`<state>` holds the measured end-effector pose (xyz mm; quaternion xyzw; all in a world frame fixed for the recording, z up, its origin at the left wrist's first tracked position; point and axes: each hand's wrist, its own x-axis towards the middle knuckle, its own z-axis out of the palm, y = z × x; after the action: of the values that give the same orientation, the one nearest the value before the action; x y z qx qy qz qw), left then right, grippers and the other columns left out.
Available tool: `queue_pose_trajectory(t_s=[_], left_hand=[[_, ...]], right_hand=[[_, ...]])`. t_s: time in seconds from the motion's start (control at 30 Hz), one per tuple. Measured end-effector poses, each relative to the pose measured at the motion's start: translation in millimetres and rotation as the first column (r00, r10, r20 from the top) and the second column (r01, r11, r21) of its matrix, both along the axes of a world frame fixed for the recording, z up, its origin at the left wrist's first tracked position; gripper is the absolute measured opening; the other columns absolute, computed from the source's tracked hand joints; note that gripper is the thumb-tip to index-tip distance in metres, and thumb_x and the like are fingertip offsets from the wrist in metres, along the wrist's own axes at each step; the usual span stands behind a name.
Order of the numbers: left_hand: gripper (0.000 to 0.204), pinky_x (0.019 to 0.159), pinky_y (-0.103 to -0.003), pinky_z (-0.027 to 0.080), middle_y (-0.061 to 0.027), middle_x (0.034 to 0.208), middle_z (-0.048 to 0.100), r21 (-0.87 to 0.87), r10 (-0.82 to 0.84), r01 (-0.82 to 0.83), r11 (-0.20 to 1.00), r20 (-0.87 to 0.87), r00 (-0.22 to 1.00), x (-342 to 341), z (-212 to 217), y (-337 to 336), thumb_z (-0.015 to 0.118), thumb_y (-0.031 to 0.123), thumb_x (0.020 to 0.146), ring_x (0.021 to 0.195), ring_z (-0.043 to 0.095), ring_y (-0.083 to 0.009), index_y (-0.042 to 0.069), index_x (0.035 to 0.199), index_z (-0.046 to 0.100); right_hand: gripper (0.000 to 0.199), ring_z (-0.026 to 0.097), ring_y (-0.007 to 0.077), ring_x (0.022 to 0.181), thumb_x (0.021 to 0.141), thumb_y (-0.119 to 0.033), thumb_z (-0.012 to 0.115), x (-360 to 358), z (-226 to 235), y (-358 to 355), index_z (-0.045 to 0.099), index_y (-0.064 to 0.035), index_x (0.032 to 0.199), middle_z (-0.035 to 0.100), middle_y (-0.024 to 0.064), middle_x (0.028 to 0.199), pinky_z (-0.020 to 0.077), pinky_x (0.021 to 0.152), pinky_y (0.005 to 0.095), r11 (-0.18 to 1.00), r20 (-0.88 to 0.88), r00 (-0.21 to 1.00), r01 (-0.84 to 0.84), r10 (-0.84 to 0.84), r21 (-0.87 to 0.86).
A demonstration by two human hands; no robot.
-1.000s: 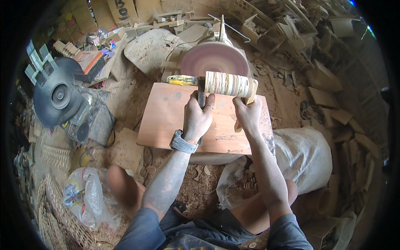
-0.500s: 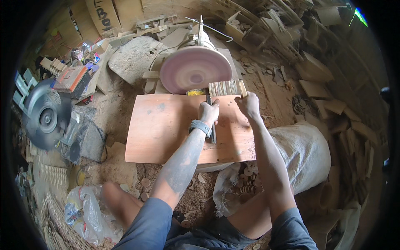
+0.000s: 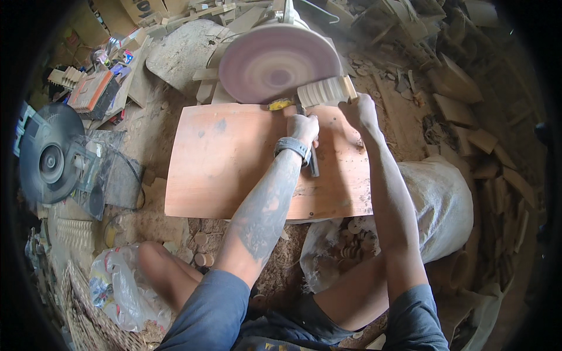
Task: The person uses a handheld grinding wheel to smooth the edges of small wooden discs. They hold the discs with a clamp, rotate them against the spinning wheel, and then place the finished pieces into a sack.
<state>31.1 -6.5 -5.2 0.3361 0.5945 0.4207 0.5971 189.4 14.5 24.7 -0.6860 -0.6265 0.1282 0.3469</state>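
A large purplish sanding disc [image 3: 252, 64] stands upright behind a reddish wooden board [image 3: 216, 158]. Right of the disc's lower edge is a cylinder of stacked round wooden pieces [image 3: 322, 92], blurred and slightly tilted; it appears to touch the disc. My right hand [image 3: 360, 110] is closed on a pale wooden end piece [image 3: 349, 88] at the cylinder's right end. Over the board, my left hand [image 3: 302, 128] grips a dark metal bar [image 3: 314, 162] that runs toward the cylinder's left end. A yellow piece [image 3: 281, 104] sits beside that end.
At the left stands a circular saw blade machine [image 3: 51, 161]. A white sack [image 3: 436, 205] bulges beside my right forearm. Wood offcuts [image 3: 468, 93] pile up along the right. Round wooden discs [image 3: 354, 240] lie below the board, and a plastic bag [image 3: 126, 286] lies near my left knee.
The view has tipped downward. The cylinder's right end has risen relative to its left, and its sharp stripes are now blurred. Both hands keep their grips.
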Motion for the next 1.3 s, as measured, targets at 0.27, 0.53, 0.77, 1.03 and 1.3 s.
queue_pose_trajectory(t_s=[0.27, 0.53, 0.77, 1.03, 1.3], left_hand=[[0.02, 0.035, -0.036, 0.035, -0.004, 0.058, 0.042, 0.01, 0.015, -0.015, 1.0, -0.005, 1.0, 1.7, 1.3, 1.5, 0.054, 0.014, 0.091, 0.041, 0.044, -0.0166, 0.001, 0.077, 0.049], [0.018, 0.035, -0.036, 0.034, -0.0041, 0.059, 0.042, -0.006, 0.01, -0.01, 1.0, 0.042, 0.999, -0.3, 2.5, 1.3, 0.054, 0.016, 0.091, 0.041, 0.043, -0.0163, 0.0, 0.084, 0.049], [0.016, 0.035, -0.036, 0.034, -0.0045, 0.059, 0.043, -0.004, 0.017, -0.017, 1.0, 0.053, 0.998, 2.4, 4.4, 0.9, 0.053, 0.014, 0.091, 0.041, 0.043, -0.0166, 0.0, 0.085, 0.049], [0.019, 0.034, -0.037, 0.036, -0.006, 0.059, 0.044, -0.004, 0.017, -0.017, 1.0, 0.019, 1.0, 1.7, 5.9, 0.3, 0.051, 0.015, 0.091, 0.04, 0.045, -0.0174, -0.003, 0.084, 0.05], [0.018, 0.035, -0.037, 0.036, -0.0064, 0.059, 0.045, 0.001, 0.022, -0.022, 1.0, 0.016, 1.0, 2.0, 2.8, 1.8, 0.052, 0.014, 0.089, 0.041, 0.045, -0.0171, -0.003, 0.084, 0.05]], right_hand=[[0.02, 0.058, 0.0252, 0.058, 0.073, -0.018, 0.063, -1.4, 7.3, -2.6, 0.064, 0.0019, 0.078, 0.061, 0.0164, 0.063, 0.0465, 0.06, 0.0392, 0.999, -0.002, 1.0, -0.023, 0.023, -0.025], [0.023, 0.065, 0.0323, 0.069, 0.074, -0.017, 0.063, -3.5, 10.7, -2.4, 0.066, 0.0026, 0.086, 0.066, 0.0212, 0.074, 0.0493, 0.067, 0.041, 0.998, 0.01, 0.999, -0.032, 0.033, -0.048], [0.021, 0.058, 0.0232, 0.057, 0.072, -0.018, 0.064, -0.7, 4.0, 1.5, 0.061, 0.0022, 0.074, 0.06, 0.0158, 0.061, 0.0458, 0.059, 0.0388, 1.0, 0.004, 1.0, -0.01, 0.01, 0.005], [0.02, 0.054, 0.021, 0.054, 0.072, -0.017, 0.064, -2.0, 4.2, -0.3, 0.06, 0.0025, 0.072, 0.057, 0.014, 0.058, 0.0443, 0.057, 0.0383, 1.0, -0.012, 1.0, -0.007, 0.007, -0.008], [0.019, 0.053, 0.0211, 0.054, 0.072, -0.016, 0.063, -0.7, 3.4, -0.5, 0.06, 0.0024, 0.073, 0.058, 0.0131, 0.059, 0.0439, 0.057, 0.0385, 0.999, -0.026, 0.998, -0.05, 0.05, 0.018]])
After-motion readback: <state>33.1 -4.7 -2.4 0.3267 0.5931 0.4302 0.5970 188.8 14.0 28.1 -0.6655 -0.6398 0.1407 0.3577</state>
